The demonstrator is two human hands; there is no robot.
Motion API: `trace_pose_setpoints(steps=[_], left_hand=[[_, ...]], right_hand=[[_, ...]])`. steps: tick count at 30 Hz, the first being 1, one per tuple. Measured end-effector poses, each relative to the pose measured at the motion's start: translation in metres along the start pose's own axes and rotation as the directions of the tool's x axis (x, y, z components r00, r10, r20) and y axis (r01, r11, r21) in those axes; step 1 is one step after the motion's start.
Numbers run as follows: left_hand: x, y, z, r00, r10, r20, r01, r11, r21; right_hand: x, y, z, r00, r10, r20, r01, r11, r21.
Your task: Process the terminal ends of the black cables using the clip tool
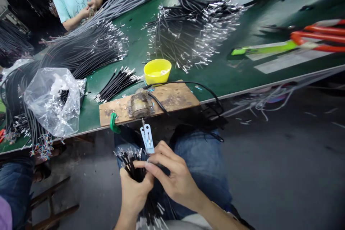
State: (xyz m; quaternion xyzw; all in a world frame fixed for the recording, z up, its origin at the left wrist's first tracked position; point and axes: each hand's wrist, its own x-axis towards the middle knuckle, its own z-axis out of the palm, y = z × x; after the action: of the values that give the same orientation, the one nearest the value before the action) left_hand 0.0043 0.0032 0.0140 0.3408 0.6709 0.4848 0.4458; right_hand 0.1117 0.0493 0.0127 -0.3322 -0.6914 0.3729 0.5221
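My left hand [136,187] is wrapped round a bundle of short black cables [129,160] with silvery ends, held upright over my lap. Close beside it, my right hand [169,170] has thumb and forefinger pinched together at the bundle's edge; what lies between the fingertips is too small to make out. Just above those fingers, a light blue clothes peg [147,138] sits on a thin metal shaft that sticks out from a small motor [140,104]. The motor is fixed on a wooden board [178,97] at the table edge, and a green clamp [114,123] grips that board.
On the green table [229,79] stand a yellow bowl [157,72], piles of black cables [185,32] and a clear plastic bag [54,104]. Orange-handled pliers [320,36] and a green cutter [265,48] lie at right. Another person [77,0] works across the table.
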Motion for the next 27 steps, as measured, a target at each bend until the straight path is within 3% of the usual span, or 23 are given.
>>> trace_pose_setpoints(steps=[3,6,10,13,15,17,21,24,27], left_hand=[[0.002,-0.003,-0.001,0.998,-0.071,0.0,0.07,0.99,-0.119],[-0.001,-0.007,0.002,0.99,-0.132,0.055,0.142,0.956,-0.258],[-0.004,-0.005,0.005,0.987,-0.141,0.078,0.157,0.945,-0.288],[-0.003,-0.004,0.004,0.985,-0.148,0.084,0.166,0.945,-0.283],[-0.001,-0.006,0.003,0.985,-0.151,0.089,0.169,0.948,-0.268],[0.0,-0.009,0.002,0.984,-0.152,0.095,0.172,0.951,-0.258],[0.002,-0.015,0.001,0.977,-0.163,0.139,0.194,0.95,-0.244],[0.001,-0.014,0.003,0.972,-0.154,0.179,0.192,0.956,-0.222],[-0.001,-0.011,0.008,0.989,-0.097,0.116,0.116,0.978,-0.175]], right_hand=[[-0.005,0.004,0.008,0.99,0.011,-0.14,-0.004,0.999,0.047],[-0.01,0.009,0.015,0.966,0.163,-0.202,-0.118,0.969,0.219],[-0.016,0.018,0.021,0.924,0.382,-0.006,-0.319,0.78,0.539],[-0.017,0.022,0.022,0.883,0.456,0.108,-0.398,0.609,0.686],[-0.016,0.022,0.019,0.872,0.466,0.152,-0.419,0.549,0.723],[-0.013,0.022,0.012,0.894,0.428,0.133,-0.389,0.594,0.705],[-0.004,0.02,-0.002,0.971,0.239,0.003,-0.21,0.849,0.486],[-0.004,0.018,0.003,0.966,0.253,-0.054,-0.189,0.834,0.518],[-0.008,0.015,0.015,0.925,0.365,-0.11,-0.243,0.787,0.568]])
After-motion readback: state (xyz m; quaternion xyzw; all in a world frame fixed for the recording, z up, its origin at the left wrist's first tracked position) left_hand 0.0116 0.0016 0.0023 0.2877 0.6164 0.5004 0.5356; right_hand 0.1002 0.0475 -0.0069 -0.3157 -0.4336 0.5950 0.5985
